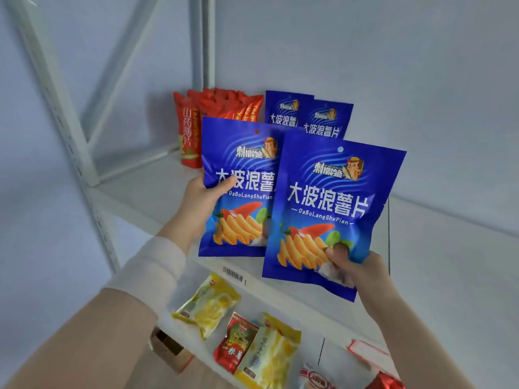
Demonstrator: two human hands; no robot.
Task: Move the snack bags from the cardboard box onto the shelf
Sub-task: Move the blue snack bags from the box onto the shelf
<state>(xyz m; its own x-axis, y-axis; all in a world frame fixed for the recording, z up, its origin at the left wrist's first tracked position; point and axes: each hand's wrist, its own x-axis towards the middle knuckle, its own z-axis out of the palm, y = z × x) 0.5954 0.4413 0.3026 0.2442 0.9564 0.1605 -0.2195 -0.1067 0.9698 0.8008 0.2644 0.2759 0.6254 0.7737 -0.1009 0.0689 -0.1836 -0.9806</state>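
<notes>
Each hand holds one blue chip bag upright over the white shelf [146,192]: the left hand [200,204] grips the left bag [241,189] by its side edge, thumb across the front, and the right hand [354,268] pinches the right bag [334,209] at its lower corner, thumb on the picture of the chips. The right bag overlaps the left one in front. Two more blue bags [309,116] already stand at the back against the wall, just beside a row of red bags [219,113]. The likeliest trouble is the corner pinch: held so low, the right bag looks top-heavy and could swing or slip out as it goes down. Set down together, the overlapping bags could catch on each other, and one could tip forward off the shelf edge onto the yellow packets [207,304] on the level below. Pushed back too hard, either bag could topple the standing blue pair into the red row. The cardboard box is not clearly in view.
</notes>
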